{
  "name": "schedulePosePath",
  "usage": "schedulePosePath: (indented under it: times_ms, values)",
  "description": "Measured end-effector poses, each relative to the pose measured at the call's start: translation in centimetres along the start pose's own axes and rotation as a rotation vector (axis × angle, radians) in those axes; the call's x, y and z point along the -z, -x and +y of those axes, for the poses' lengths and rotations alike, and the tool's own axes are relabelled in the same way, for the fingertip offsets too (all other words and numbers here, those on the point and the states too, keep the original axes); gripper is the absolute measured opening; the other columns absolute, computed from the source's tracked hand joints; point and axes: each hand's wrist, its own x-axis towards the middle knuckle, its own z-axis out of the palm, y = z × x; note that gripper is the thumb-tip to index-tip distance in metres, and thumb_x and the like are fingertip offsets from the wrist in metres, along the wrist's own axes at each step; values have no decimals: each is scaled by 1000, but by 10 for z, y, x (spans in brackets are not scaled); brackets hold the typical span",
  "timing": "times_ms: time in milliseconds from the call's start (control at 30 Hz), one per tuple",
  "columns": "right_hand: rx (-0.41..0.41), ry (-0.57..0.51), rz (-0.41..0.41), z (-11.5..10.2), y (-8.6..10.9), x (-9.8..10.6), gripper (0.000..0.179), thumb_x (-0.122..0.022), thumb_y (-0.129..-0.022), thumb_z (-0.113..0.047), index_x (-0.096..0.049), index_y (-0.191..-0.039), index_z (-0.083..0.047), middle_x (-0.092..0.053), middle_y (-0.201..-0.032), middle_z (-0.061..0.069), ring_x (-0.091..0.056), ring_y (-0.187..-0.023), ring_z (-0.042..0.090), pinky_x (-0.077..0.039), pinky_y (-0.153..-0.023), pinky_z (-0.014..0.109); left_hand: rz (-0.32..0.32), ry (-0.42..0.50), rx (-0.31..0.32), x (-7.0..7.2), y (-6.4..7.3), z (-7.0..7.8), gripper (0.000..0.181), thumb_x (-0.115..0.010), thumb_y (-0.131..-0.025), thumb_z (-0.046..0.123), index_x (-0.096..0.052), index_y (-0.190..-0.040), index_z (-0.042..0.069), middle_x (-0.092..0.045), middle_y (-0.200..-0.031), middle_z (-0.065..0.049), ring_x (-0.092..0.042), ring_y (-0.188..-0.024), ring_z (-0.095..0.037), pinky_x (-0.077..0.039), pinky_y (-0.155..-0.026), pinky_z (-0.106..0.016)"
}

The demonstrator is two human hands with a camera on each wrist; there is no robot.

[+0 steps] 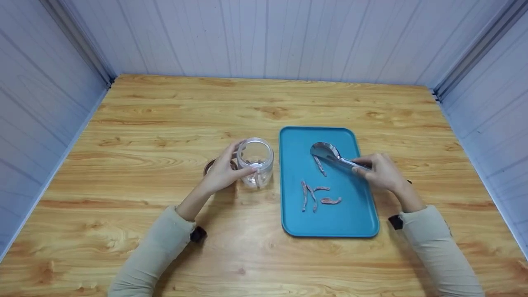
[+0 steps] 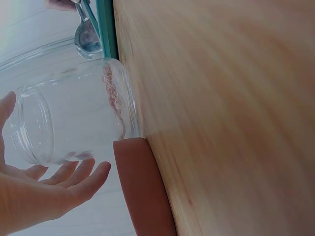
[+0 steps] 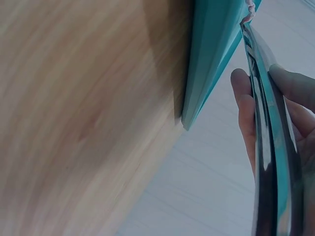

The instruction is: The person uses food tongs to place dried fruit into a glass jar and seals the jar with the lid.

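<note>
My left hand is around a clear glass jar, thumb on the near side, other fingers on the far left. In the left wrist view, reddish strips lie at the bottom of the jar. With my right hand I grip shiny metal tongs with a broad spoon-shaped end. That end is over the teal tray, overlapping the top of one strip; I cannot tell whether it is pinched. Several more pinkish strips lie lower on the tray.
A round reddish-brown lid-like piece rests on the wooden table, beside the jar and partly behind my left hand. The tray stands just right of the jar. Pale panelled walls close off the back and both sides.
</note>
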Motion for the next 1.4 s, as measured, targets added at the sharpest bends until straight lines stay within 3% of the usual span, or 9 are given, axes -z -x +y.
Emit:
schedulePosePath:
  times_ms: [500, 700, 867, 1100, 1400]
  values:
    - [-4, -57, 20, -3, 3, 9, 22, -58, -84, -6, -64, -103, 3, -61, -77, 9, -50, -58, 18, -40, -47, 25, -2, -3, -13, 0, 2, 0, 71, -70, -75, 10, -31, -133, -3, -42, -124, -22, -45, -107, -32, -43, -80, -41]
    - [-16, -74, 32, -8, 3, 14, 24, -58, -85, -9, -63, -105, 2, -63, -80, 10, -54, -63, 22, -45, -51, 25, 0, -4, -7, 0, 2, 1, 71, -71, -75, 10, -31, -133, -2, -42, -124, -22, -44, -108, -32, -42, -81, -41]
    - [40, -87, 79, -12, 4, 18, 25, -59, -85, -12, -63, -104, 3, -64, -82, 10, -56, -64, 24, -45, -52, 22, -3, -5, -10, 0, 1, 1, 71, -70, -75, 10, -31, -133, -3, -42, -124, -22, -44, -108, -33, -43, -80, -38]
    - [122, -93, 147, -18, 2, 24, 25, -60, -85, -13, -65, -103, 2, -64, -75, 9, -50, -52, 14, -36, -39, 22, -2, -14, -9, 0, 0, 0, 71, -71, -75, 11, -32, -132, -2, -42, -124, -21, -45, -108, -32, -42, -81, -37]
    - [226, -80, 215, -40, -3, 31, 22, -62, -83, -13, -67, -101, -2, -63, -69, 3, -40, -39, 10, -28, -35, 22, 3, -13, -16, 0, 1, 1, 70, -71, -75, 10, -32, -132, -3, -43, -123, -21, -45, -107, -31, -41, -83, -39]
